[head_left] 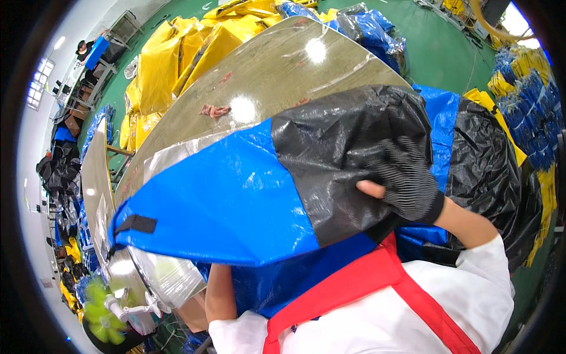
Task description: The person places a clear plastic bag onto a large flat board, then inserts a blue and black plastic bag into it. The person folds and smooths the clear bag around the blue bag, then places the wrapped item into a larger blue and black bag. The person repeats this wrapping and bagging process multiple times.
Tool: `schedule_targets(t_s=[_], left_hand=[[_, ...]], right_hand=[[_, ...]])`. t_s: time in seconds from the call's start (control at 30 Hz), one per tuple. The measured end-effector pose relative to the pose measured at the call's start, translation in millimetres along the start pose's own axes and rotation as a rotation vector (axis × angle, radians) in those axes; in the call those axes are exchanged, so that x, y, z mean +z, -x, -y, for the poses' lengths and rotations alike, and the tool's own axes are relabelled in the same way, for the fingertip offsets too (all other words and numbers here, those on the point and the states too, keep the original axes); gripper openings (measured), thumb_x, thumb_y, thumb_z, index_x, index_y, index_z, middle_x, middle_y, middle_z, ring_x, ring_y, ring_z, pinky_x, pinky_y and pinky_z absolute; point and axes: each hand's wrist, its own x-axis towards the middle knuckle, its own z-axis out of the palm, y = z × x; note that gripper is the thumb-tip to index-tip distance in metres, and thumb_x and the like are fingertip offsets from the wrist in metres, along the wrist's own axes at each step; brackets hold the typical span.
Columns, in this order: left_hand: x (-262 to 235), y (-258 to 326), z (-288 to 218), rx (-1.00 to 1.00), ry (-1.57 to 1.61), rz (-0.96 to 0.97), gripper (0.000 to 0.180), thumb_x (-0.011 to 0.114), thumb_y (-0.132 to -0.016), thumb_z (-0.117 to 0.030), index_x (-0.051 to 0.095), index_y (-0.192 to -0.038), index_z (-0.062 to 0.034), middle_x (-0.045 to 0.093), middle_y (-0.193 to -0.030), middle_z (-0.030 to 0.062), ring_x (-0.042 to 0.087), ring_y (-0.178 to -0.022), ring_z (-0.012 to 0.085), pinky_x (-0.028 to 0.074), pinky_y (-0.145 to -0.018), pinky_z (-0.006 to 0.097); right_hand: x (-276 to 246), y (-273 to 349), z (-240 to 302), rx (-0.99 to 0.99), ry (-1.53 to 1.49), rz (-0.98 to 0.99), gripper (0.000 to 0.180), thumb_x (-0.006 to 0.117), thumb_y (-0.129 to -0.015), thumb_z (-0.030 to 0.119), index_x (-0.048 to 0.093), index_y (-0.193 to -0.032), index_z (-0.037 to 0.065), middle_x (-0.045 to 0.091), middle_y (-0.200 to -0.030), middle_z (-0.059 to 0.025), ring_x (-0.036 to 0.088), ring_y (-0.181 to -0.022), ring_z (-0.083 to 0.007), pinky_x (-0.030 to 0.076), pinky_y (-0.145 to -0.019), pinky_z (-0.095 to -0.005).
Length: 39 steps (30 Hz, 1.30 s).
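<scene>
A large bag of glossy woven plastic, blue on the left and black on the right, lies across the table in front of me. A short black strap is fixed at its left end. My right hand, in a black-and-grey striped glove with the thumb bare, rests flat on the wrinkled black part, fingers stretched out and slightly blurred. My left forearm goes up beneath the bag's near edge; the left hand itself is hidden under it. More blue material hangs between the bag and my red apron.
The shiny table has a crumpled reddish scrap on it. Clear plastic sheets lie at its near left. More blue-and-black bags are heaped at right. Yellow bags pile up beyond the table. A green-bladed fan stands lower left.
</scene>
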Motion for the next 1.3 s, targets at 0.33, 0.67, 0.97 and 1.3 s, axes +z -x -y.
schedule_targets(t_s=[0.33,0.67,0.97,1.3], left_hand=[[-65.6,150.7,112.1,-0.11,-0.009,0.024,0.044,0.046,-0.093,-0.024,0.044,-0.129,0.0009,0.051,-0.128,0.0166,0.05,-0.114,0.0247,0.035,-0.101,0.035],[-143.6,49.6,-60.5,0.053,-0.066,0.007,0.084,0.068,-0.073,-0.049,0.035,-0.139,-0.0087,0.041,-0.137,0.0219,0.041,-0.125,0.0361,0.027,-0.105,0.049],[-27.5,127.7,-40.4,0.014,-0.182,0.401,0.099,0.059,-0.067,-0.069,0.028,-0.143,-0.0121,0.018,-0.148,0.0227,0.011,-0.137,0.0427,0.001,-0.107,0.061],[-47.0,-56.6,-123.6,0.779,0.334,0.137,0.068,0.058,-0.076,-0.057,0.048,-0.132,-0.0202,0.04,-0.137,0.0189,0.026,-0.132,0.0407,0.01,-0.108,0.056]], right_hand=[[103.5,72.6,-54.4,-0.402,-0.021,0.342,0.028,0.054,-0.081,0.027,0.061,-0.107,0.034,0.057,-0.123,0.0047,0.039,-0.128,-0.032,0.015,-0.107,-0.0633],[-5.4,-36.9,4.1,-0.152,-0.296,0.515,0.059,0.066,-0.068,0.054,0.063,-0.111,0.016,0.064,-0.085,-0.0149,0.063,-0.085,-0.0313,0.047,-0.081,-0.0383],[64.6,45.5,-65.6,-0.006,-0.127,-0.006,0.088,0.063,-0.067,0.06,0.039,-0.137,0.012,0.033,-0.14,-0.0225,0.024,-0.133,-0.0399,0.016,-0.11,-0.0507],[37.8,75.8,3.5,0.124,-0.284,0.059,0.027,0.059,-0.083,0.03,0.068,-0.101,0.012,0.058,-0.117,-0.0146,0.049,-0.118,-0.0298,0.034,-0.099,-0.0516]])
